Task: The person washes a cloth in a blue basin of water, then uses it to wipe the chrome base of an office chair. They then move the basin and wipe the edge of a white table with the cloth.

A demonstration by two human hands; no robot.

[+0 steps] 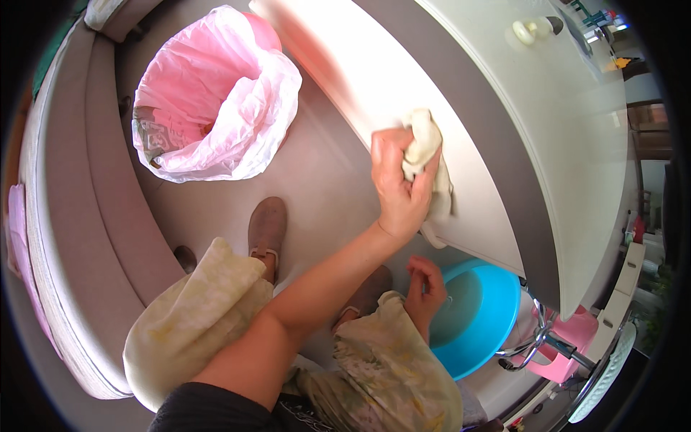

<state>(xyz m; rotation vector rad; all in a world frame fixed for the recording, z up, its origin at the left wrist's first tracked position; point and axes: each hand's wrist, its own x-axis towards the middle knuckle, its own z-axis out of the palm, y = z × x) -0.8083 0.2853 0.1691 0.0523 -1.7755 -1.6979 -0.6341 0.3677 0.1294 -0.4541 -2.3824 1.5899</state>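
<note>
In my left hand (pixel 402 178) is a bunched, cream-coloured cloth (pixel 424 143), its loose end hanging below my fingers. The cloth is against the white side panel (pixel 459 200) of a low piece of furniture with a grey band and a glossy white top. Beside my right knee is my right hand (pixel 426 289), loosely curled, with nothing seen in it. Just past it stands a bright blue plastic basin (pixel 486 329) holding cloudy water (pixel 459 305).
A pink bin (pixel 264 29) with a translucent liner bag (pixel 259 119) stands ahead on the left. A brown sofa (pixel 108 178) runs along the left. At lower right are a chrome chair base (pixel 540 335) and a pink plastic stool (pixel 577 329). A small bottle (pixel 532 29) rests on the white top.
</note>
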